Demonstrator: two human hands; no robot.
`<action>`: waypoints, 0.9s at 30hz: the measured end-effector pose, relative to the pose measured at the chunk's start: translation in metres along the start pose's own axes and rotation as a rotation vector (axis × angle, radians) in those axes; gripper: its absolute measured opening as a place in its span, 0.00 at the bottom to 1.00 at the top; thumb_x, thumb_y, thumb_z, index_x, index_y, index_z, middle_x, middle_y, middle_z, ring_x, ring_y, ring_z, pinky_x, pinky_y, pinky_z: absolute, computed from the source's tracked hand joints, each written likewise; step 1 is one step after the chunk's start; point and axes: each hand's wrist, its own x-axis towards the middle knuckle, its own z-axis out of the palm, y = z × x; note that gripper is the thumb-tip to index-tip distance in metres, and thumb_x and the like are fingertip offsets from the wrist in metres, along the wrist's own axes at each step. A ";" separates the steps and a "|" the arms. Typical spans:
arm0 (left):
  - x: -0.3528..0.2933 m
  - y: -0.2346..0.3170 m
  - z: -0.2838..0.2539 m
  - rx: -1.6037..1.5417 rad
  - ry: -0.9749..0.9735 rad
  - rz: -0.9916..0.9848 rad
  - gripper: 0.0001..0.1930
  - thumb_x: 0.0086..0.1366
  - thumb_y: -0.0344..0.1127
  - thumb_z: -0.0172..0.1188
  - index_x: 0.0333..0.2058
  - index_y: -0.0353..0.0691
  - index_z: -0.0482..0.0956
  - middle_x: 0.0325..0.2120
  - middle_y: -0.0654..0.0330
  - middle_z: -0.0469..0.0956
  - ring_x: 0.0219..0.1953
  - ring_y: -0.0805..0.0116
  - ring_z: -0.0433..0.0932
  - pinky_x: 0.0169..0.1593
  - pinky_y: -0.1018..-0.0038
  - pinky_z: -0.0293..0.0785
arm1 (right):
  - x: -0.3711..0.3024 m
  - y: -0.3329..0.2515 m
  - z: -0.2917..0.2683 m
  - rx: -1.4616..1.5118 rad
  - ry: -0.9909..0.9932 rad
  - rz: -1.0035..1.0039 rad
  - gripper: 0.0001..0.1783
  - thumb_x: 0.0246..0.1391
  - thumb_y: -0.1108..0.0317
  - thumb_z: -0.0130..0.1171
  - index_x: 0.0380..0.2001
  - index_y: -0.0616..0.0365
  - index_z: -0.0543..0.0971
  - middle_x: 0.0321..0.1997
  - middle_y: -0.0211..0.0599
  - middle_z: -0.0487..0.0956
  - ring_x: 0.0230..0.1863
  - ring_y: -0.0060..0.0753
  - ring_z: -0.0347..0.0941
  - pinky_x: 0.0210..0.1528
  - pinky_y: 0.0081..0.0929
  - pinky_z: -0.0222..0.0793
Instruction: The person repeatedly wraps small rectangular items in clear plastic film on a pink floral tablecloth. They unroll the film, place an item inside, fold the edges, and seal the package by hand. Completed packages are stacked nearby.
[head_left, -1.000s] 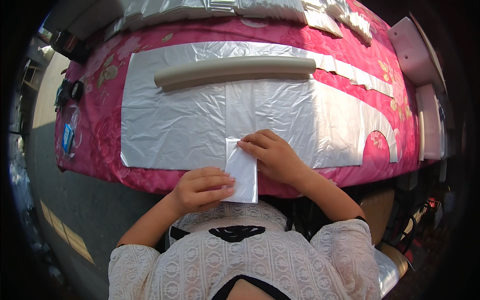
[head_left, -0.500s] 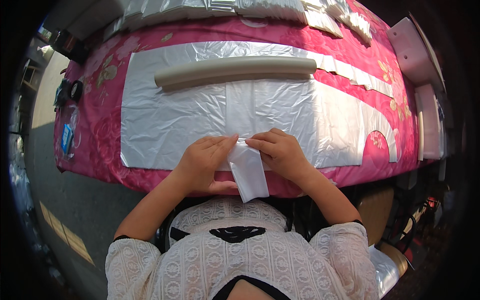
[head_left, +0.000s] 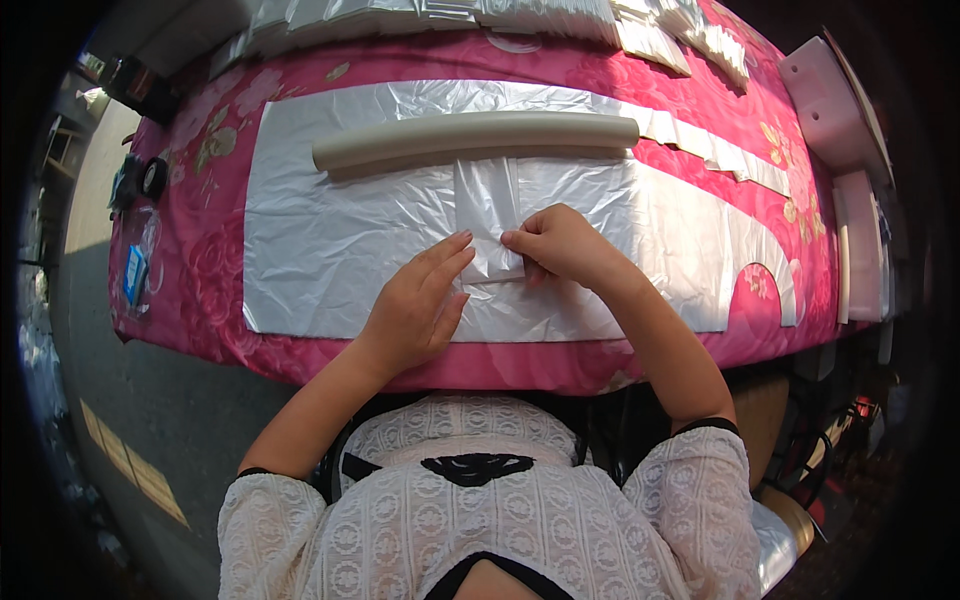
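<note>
A folded strip of clear plastic bag (head_left: 488,215) lies on a large silver-white plastic sheet (head_left: 330,240) spread over the pink flowered table. My left hand (head_left: 420,305) rests flat on the sheet, its fingertips touching the strip's lower left edge. My right hand (head_left: 560,245) pinches the strip's lower right edge with curled fingers. A long cream foam tube (head_left: 475,140) lies across the sheet just beyond the strip.
Stacks of folded plastic (head_left: 560,15) line the table's far edge. A black tape roll (head_left: 153,177) and a small packet (head_left: 135,275) sit at the left end. White boards (head_left: 830,100) stand at the right. A chair (head_left: 780,510) is beside me.
The folded strip has been flipped up from the table's near edge onto the sheet. Both hands moved away from me with it; the left hand now lies flat.
</note>
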 end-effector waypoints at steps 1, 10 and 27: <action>0.002 0.002 0.003 0.054 -0.054 0.052 0.26 0.55 0.32 0.56 0.53 0.30 0.63 0.53 0.44 0.65 0.55 0.49 0.65 0.57 0.63 0.61 | 0.000 0.000 0.000 0.006 0.001 -0.002 0.19 0.52 0.59 0.54 0.20 0.67 0.77 0.16 0.38 0.76 0.17 0.27 0.75 0.21 0.23 0.69; 0.007 0.011 0.033 0.372 -0.240 -0.119 0.40 0.55 0.47 0.54 0.59 0.28 0.50 0.62 0.44 0.48 0.65 0.51 0.47 0.65 0.59 0.42 | 0.002 0.003 0.003 0.040 0.039 0.002 0.19 0.53 0.59 0.53 0.14 0.61 0.75 0.10 0.31 0.72 0.13 0.19 0.68 0.17 0.18 0.62; 0.023 0.002 0.016 0.375 -0.191 -0.031 0.35 0.50 0.40 0.59 0.55 0.32 0.60 0.55 0.48 0.62 0.58 0.56 0.62 0.61 0.62 0.54 | 0.002 0.033 -0.009 -0.925 0.308 -0.933 0.30 0.47 0.57 0.56 0.52 0.64 0.68 0.58 0.43 0.66 0.61 0.39 0.58 0.63 0.33 0.52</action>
